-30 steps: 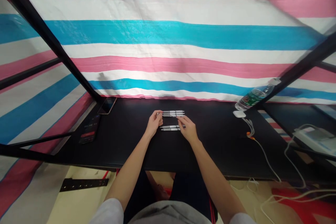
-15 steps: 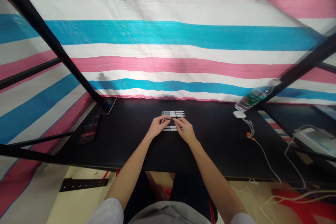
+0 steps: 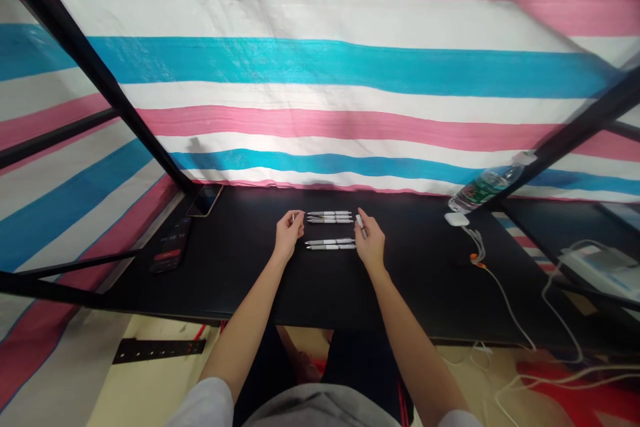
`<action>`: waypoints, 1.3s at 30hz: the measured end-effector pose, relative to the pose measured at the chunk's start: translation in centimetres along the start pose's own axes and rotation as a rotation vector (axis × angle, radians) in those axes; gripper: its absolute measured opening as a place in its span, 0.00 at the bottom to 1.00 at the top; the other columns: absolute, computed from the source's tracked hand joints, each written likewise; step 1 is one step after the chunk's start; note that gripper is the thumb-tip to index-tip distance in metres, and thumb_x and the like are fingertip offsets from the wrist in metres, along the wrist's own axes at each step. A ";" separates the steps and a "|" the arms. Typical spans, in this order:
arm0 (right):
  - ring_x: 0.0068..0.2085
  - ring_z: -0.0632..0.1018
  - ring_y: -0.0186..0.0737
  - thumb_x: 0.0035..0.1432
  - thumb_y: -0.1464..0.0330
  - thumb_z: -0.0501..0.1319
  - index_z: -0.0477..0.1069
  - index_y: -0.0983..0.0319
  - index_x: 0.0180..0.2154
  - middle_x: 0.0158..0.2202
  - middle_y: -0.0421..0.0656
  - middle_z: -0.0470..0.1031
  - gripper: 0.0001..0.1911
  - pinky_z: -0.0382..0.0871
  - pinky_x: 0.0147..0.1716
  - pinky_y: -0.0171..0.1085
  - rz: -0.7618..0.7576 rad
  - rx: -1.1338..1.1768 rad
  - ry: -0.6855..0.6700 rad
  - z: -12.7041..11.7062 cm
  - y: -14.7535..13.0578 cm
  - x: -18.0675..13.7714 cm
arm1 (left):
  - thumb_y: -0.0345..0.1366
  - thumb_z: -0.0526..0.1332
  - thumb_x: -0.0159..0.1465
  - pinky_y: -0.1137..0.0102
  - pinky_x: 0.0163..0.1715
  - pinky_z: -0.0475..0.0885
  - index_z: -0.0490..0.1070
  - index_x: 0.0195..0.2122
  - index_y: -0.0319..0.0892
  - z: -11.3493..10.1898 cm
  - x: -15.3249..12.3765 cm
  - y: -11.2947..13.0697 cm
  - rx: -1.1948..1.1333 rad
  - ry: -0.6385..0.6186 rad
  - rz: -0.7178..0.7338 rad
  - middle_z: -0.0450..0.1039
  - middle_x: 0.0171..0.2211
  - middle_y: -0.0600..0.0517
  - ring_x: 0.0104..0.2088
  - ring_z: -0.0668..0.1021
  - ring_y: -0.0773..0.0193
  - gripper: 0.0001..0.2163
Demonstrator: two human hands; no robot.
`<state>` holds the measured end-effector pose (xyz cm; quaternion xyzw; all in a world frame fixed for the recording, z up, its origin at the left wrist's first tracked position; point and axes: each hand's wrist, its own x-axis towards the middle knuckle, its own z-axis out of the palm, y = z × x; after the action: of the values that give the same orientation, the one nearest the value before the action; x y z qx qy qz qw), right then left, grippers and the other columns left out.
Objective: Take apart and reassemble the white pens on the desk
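On the black table (image 3: 250, 280) lie two short rows of white pens, a far row (image 3: 329, 216) and a near row (image 3: 330, 243). My left hand (image 3: 289, 235) is just left of the rows, its fingers pinched on a small dark-tipped pen part at the level of the far row. My right hand (image 3: 371, 241) is just right of the rows, with its fingers closed on a short white pen piece (image 3: 359, 221) that points up and away. Neither hand touches the pens lying on the table.
A phone (image 3: 205, 200) and a dark device (image 3: 171, 245) lie at the table's left end. At the right are a tilted water bottle (image 3: 483, 185), a white charger (image 3: 456, 218) and trailing cables (image 3: 500, 287). Black frame poles (image 3: 100, 73) and a striped tarp (image 3: 320, 60) enclose the space.
Half a second ago both hands met over the near row. They have since drawn apart to either side, each with a pen piece in its fingers.
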<state>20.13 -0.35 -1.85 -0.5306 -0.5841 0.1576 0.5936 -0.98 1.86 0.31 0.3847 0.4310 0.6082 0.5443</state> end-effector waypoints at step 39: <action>0.51 0.76 0.46 0.47 0.60 0.70 0.73 0.59 0.32 0.43 0.46 0.79 0.13 0.66 0.54 0.49 0.283 0.568 -0.069 -0.5 -1.4 0.9 | 0.47 0.70 0.50 0.78 0.16 0.49 0.71 0.33 0.39 0.3 -0.2 0.2 -0.015 -0.028 -0.034 0.57 0.18 0.60 0.17 0.59 0.77 0.18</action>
<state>20.23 -0.40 -0.09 -0.4138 -0.4568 0.4133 0.6703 -0.74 1.64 0.60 0.3816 0.4251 0.5968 0.5635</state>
